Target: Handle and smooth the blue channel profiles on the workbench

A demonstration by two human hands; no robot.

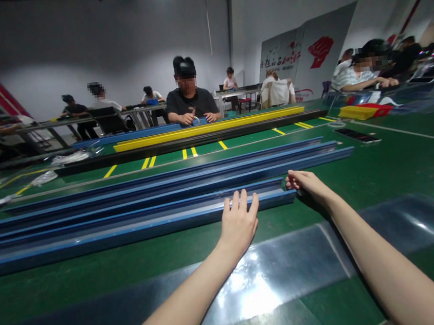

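A long blue channel-shaped strip (131, 234) lies across the green table nearest to me. My left hand (240, 217) rests on it close to its right end, fingers spread over its front wall and into the groove. Just off that end is my right hand (303, 183), its fingers curled together in a pinch. Whatever they hold, if anything, is hidden or too small to name. Behind lie further blue channel strips (188, 185), roughly parallel to the near one.
A shiny transparent sheet (290, 266) covers the table in front of me. Beyond the strips are a yellow strip (213, 127), a black strip (153, 147), a phone (357, 135) and a yellow tray (359, 112). A co-worker (193, 103) sits opposite, hands on another blue strip.
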